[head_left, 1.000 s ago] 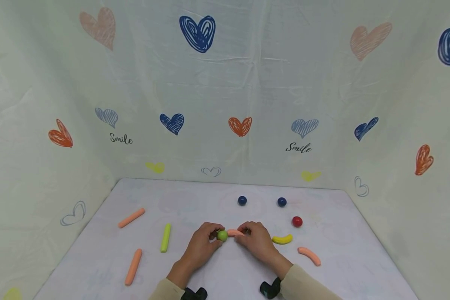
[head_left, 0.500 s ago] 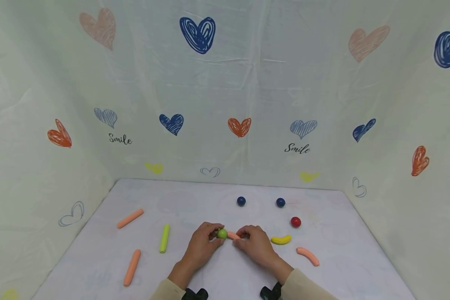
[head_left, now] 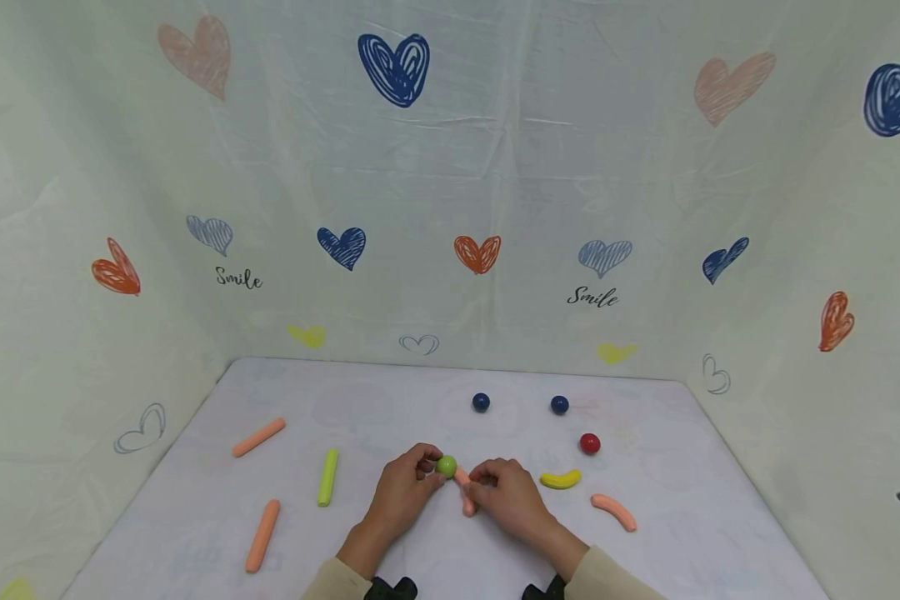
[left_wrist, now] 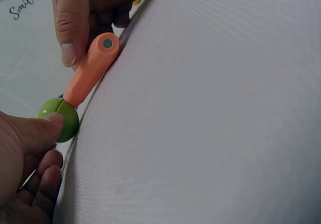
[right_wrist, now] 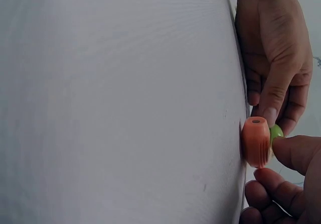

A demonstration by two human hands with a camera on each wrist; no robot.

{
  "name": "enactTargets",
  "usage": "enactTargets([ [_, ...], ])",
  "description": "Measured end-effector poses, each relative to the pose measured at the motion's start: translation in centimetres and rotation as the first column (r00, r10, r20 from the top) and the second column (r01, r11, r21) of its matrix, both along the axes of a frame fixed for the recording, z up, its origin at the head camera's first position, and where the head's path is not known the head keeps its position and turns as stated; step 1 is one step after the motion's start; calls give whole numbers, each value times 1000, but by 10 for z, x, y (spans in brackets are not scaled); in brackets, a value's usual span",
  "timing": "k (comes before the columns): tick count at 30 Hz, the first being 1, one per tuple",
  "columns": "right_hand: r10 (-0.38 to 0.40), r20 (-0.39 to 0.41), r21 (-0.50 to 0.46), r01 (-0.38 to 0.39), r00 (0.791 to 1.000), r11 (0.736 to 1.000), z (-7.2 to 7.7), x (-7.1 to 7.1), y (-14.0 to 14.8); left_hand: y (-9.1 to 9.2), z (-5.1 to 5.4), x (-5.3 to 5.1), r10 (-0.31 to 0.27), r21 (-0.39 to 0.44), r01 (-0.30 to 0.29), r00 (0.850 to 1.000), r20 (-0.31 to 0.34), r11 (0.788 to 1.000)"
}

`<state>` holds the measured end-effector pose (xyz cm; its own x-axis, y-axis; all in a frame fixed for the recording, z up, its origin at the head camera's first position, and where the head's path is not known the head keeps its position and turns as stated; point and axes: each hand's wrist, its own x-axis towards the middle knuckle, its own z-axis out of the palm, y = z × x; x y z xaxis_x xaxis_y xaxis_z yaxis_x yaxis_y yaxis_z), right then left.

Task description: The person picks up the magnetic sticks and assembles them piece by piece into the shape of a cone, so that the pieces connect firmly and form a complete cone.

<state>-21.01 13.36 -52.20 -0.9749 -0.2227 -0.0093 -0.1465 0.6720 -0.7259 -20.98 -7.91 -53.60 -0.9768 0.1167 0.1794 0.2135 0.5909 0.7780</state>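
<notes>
From my distant seat I see, at the lower middle of the head view, the left hand (head_left: 405, 493) pinching a green ball (head_left: 446, 467) between thumb and fingers. I think it grips so in order that the ball does not roll. Just beside it, the right hand (head_left: 512, 498) pinches a curved orange piece (left_wrist: 93, 71) by its side; one end touches the ball, and the free end points toward the bottom of the frame. The left wrist view shows a small grey disc on this free end; by my judgement, the side hold leaves both ends uncovered.

The yellow curved piece (head_left: 561, 480) lies right of the hands, the red ball (head_left: 589, 443) a little above it. In the left part of the frame lies the yellow-green stick (head_left: 327, 477), well apart, perhaps so that the middle gives room to both hands.
</notes>
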Motion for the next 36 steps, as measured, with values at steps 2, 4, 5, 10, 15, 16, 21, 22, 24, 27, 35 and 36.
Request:
enactTargets([
  [2,9,2,-2,-9,1000,1000,0,2,0,1,0,0,3,0,-3,1000,-7,1000],
  [4,20,-3,-2,-20,1000,1000,0,4,-1,2,0,0,4,-3,-4,1000,-13,1000],
  [5,25,-7,-4,-25,1000,1000,-1,5,-1,2,0,1,1,-2,-1,1000,-19,1000],
  [10,44,-34,-3,-44,998,999,-2,10,-2,4,1,3,-25,-27,25,999,-20,999],
  [15,55,-39,-2,-55,998,998,-2,12,-1,4,3,7,-56,-37,57,998,34,998],
  [16,54,-35,-6,-54,998,999,-1,12,0,4,3,8,-59,-25,61,997,49,998],
  [21,24,-13,-32,-24,1000,999,5,8,2,7,6,16,-66,12,65,992,108,998],
  [22,22,-12,-37,-23,1000,999,6,6,3,7,6,17,-68,6,68,992,105,998],
  [24,36,-17,-52,-37,999,998,7,3,3,8,6,20,-74,-25,77,993,94,997],
  [27,98,-18,-65,-99,995,993,8,-3,3,9,5,22,-91,-73,96,993,70,993],
  [35,250,2,-43,-249,968,968,5,-12,4,1,6,21,-160,-92,167,984,77,982],
  [36,250,-1,-37,-250,968,968,5,-12,5,-2,6,21,-168,-88,174,983,76,981],
])
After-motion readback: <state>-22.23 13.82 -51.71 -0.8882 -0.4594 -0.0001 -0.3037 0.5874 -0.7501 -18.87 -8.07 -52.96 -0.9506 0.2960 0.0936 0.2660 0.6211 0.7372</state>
